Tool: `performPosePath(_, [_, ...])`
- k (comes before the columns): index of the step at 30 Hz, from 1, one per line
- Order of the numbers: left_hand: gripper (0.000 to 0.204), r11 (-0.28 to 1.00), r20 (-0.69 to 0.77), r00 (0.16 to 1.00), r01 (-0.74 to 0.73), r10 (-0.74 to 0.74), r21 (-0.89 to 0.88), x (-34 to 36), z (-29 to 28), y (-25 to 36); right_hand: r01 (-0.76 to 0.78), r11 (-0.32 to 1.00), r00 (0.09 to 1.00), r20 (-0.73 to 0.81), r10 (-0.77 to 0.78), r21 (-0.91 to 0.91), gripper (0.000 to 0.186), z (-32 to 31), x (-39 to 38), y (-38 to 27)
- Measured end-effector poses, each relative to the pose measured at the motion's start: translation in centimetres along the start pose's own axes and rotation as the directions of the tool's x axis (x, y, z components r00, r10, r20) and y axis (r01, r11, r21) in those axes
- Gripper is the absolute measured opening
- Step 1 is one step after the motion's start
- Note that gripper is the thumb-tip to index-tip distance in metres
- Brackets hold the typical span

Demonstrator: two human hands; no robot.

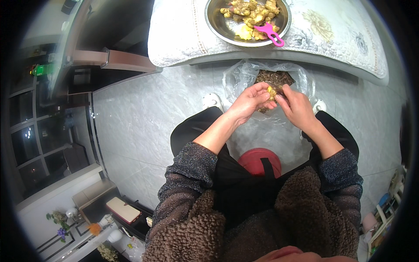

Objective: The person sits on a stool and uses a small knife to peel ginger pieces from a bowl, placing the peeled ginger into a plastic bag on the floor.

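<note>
My left hand (252, 101) pinches a small knobbly yellow piece of ginger (271, 92) between thumb and fingers. Close against it is my right hand (297, 108), its fingers curled in and its thumb near the piece; whether it holds a small tool is hidden. Both hands are above a clear plastic bag (239, 77), which stands open on the floor with brown scraps (276, 78) inside. Beyond, a steel bowl (211, 26) holds several pieces of ginger (257, 14), some brown-skinned and some bright yellow. A pink peeler (271, 34) leans on the bowl's near rim.
The bowl rests on a table with a pale quilted floral cover (183, 35). Below me is a red stool (257, 158), between my legs. Grey tiled floor (131, 113) spreads around. A dark cabinet with a tan case (123, 209) stands at lower left, and a rack (386, 218) at lower right.
</note>
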State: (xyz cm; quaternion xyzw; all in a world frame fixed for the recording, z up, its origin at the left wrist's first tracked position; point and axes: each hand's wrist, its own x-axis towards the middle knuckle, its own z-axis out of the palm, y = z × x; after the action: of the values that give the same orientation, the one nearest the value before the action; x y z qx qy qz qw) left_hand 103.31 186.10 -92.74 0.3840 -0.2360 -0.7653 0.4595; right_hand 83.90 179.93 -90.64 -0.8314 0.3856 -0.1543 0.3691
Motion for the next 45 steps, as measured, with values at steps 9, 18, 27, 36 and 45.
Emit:
performPosePath(9, [0.026,0.996,-0.01,1.0,0.001,0.0,0.088,0.0,0.0,0.0,0.037,0.996,0.999,-0.01,-0.038,-0.083,0.029,-0.5,0.1,-0.4])
performPosePath(18, [0.023,0.987,-0.028,1.0,0.011,-0.007,0.16,-0.2,-0.3,-0.5,0.129,0.966,0.99,-0.032,-0.14,-0.223,0.024,0.6,-0.2,0.3])
performPosePath(27, [0.026,0.989,-0.065,0.998,-0.002,0.012,0.148,-0.2,0.0,-0.4,0.08,0.989,0.994,-0.06,-0.088,-0.127,0.023,0.5,-0.2,-0.3])
performPosePath(36, [0.028,0.969,-0.088,0.996,-0.01,0.033,0.247,-0.4,0.7,0.0,0.083,0.98,0.996,-0.013,-0.087,-0.18,0.022,0.4,0.0,-0.1])
performPosePath(45, [0.027,0.966,-0.112,0.993,-0.007,0.037,0.259,-0.2,0.7,-0.1,0.077,0.989,0.995,-0.05,-0.084,-0.123,0.021,0.5,-0.2,-0.5])
